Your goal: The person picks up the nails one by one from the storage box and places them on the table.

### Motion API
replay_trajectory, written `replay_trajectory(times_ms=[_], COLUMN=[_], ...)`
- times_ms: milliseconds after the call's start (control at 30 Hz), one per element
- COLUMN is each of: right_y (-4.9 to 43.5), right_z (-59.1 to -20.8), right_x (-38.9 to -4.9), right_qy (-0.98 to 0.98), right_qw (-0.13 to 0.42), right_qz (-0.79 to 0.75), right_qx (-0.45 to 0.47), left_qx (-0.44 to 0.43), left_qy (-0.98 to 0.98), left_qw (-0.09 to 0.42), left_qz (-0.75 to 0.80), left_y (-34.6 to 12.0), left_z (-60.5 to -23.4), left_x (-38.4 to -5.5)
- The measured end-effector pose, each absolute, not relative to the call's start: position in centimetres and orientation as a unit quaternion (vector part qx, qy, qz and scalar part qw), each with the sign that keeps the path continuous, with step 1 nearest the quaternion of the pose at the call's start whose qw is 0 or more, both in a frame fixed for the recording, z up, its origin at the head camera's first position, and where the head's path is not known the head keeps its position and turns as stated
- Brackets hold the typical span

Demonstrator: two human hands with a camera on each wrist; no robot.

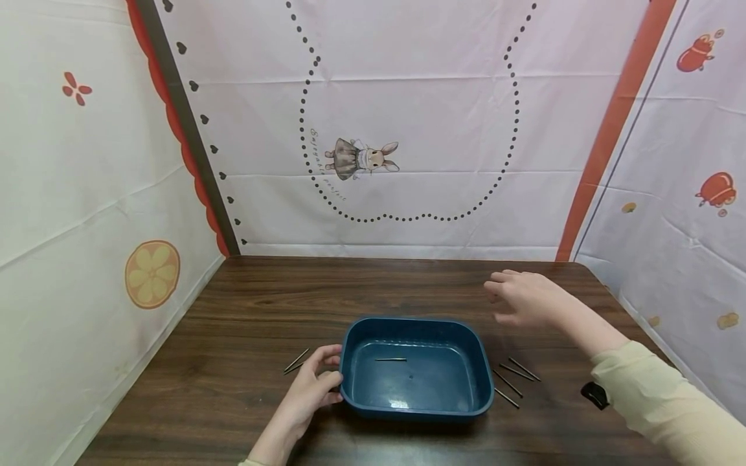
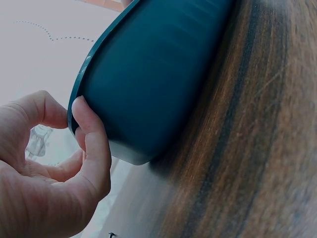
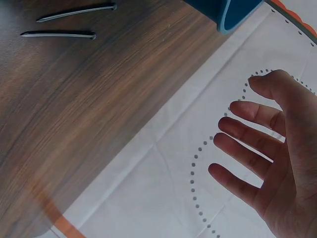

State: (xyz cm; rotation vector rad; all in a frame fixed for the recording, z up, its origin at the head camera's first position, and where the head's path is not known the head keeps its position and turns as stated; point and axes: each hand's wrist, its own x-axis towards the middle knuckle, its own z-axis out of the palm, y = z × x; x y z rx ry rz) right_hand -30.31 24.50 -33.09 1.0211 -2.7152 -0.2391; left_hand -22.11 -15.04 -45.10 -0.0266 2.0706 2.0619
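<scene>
A blue plastic basin [image 1: 416, 410] stands on the brown wooden table. My left hand [image 1: 311, 388] pinches its left rim; in the left wrist view the thumb and a finger [image 2: 91, 129] lie on either side of the rim. One nail [image 1: 390, 359] lies inside the basin. My right hand [image 1: 527, 298] hovers past the basin's far right corner, and its loosely bent fingers [image 3: 247, 134] hold nothing. Several nails [image 1: 509, 383] lie on the table right of the basin; two of them, such as one nail [image 3: 59, 34], show in the right wrist view.
A couple more nails [image 1: 296, 361] lie left of the basin, partly behind the left hand. White patterned cloth [image 1: 408, 129] hangs at the table's back and both sides. A black object [image 1: 594, 395] shows at the right sleeve [image 1: 641, 388].
</scene>
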Motion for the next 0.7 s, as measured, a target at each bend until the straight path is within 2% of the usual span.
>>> replay_trajectory(times_ms=[400,700], right_y=[22.3,20.7], right_z=[-32.3,-32.1], right_x=[-31.0,-31.3], right_qy=[-0.91,-0.909], right_qw=[0.139,0.129], right_qz=[-0.081,-0.08], right_qx=[0.382,0.388], left_qx=[-0.005,-0.002], left_qy=[0.703,0.703], left_qw=[0.112,0.112], left_qz=[0.702,0.702], left_y=[-15.1,-15.2], left_z=[-45.1,-45.1], left_x=[-22.2,-22.1])
